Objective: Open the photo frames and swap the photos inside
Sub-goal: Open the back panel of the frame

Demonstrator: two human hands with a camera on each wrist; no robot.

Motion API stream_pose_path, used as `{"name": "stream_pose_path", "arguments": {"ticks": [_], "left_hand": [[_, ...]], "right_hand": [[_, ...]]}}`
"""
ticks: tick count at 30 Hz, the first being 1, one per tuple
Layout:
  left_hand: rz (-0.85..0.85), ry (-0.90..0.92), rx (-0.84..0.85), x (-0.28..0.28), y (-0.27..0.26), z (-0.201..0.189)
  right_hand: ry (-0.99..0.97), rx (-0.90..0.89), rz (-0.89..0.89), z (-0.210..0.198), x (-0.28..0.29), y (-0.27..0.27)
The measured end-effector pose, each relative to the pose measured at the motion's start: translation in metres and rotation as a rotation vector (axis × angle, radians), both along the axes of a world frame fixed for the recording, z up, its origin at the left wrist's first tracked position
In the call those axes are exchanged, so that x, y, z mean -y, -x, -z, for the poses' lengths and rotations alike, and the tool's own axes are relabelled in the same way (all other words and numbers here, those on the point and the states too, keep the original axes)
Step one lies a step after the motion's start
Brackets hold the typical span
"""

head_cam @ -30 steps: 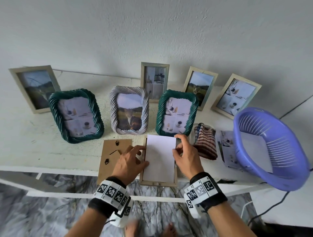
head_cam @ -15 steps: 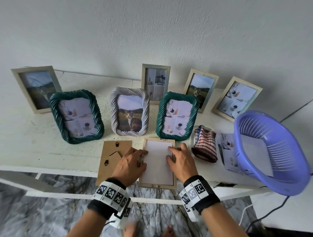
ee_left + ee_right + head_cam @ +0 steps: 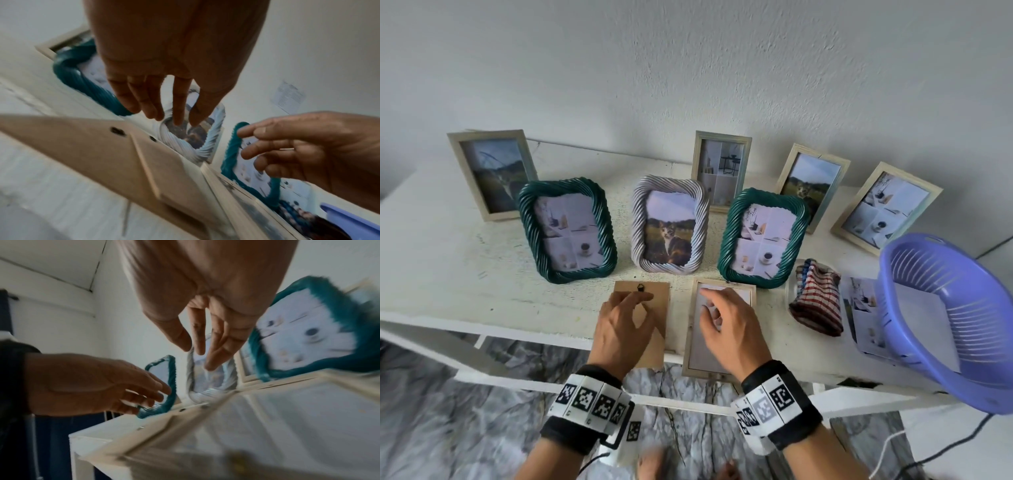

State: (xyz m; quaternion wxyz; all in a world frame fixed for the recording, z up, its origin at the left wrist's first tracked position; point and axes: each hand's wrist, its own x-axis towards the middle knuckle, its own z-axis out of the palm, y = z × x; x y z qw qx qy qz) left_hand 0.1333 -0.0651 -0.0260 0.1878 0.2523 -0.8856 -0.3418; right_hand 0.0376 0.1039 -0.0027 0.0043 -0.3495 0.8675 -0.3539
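A pale wooden frame (image 3: 709, 372) lies face down at the table's front edge, and a white photo back (image 3: 698, 353) sits inside it. Its brown backing board (image 3: 661, 299) lies just to the left. My left hand (image 3: 625, 329) hovers over the board with loose fingers and holds nothing. My right hand (image 3: 726, 329) hangs above the frame, fingers relaxed and empty. In the left wrist view the left hand's fingertips (image 3: 176, 120) stay clear of the board (image 3: 98, 154). From the right wrist, the right hand (image 3: 205, 340) floats above the frame (image 3: 267, 426).
Two green twisted frames (image 3: 566, 229) (image 3: 762, 236) and a white twisted one (image 3: 669, 229) stand behind, with several wooden frames at the wall. A striped cloth (image 3: 816, 299), a loose photo (image 3: 861, 308) and a purple basket (image 3: 945, 318) lie right.
The white photo went down into the frame and my right hand let it go. My left hand moved left from the frame's edge to above the backing board.
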Motion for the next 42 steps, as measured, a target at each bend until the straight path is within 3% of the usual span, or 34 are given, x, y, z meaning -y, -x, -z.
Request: {"name": "stream_pose_path", "arguments": {"ticks": [3,6,12,20,27,33,38,42], "left_hand": [[-0.142,0.009,0.112,0.016,-0.014,0.008],[-0.191,-0.064,0.204,0.025,-0.025,0.013],[-0.186,-0.092,0.154,0.029,-0.030,0.014],[-0.160,-0.190,0.143,0.034,-0.030,0.006],[-0.202,-0.481,-0.020,0.034,-0.037,-0.012],[-0.086,-0.697,-0.074,0.003,-0.011,-0.022],[0.073,-0.632,-0.029,-0.027,0.012,-0.022],[0.129,-0.455,0.062,-0.030,0.023,-0.010]], "right_hand": [[0.011,0.135,-0.105,-0.002,0.032,-0.017],[-0.111,0.318,-0.108,0.000,0.059,-0.030],[-0.261,0.252,-0.094,0.012,0.088,-0.038],[-0.217,0.281,0.036,0.013,0.093,-0.039],[0.102,0.278,0.175,-0.006,0.064,-0.028],[0.382,0.429,0.326,-0.010,0.013,-0.004],[0.405,0.421,0.363,-0.002,-0.035,0.008],[0.407,0.403,0.353,0.007,-0.059,0.019]]}}
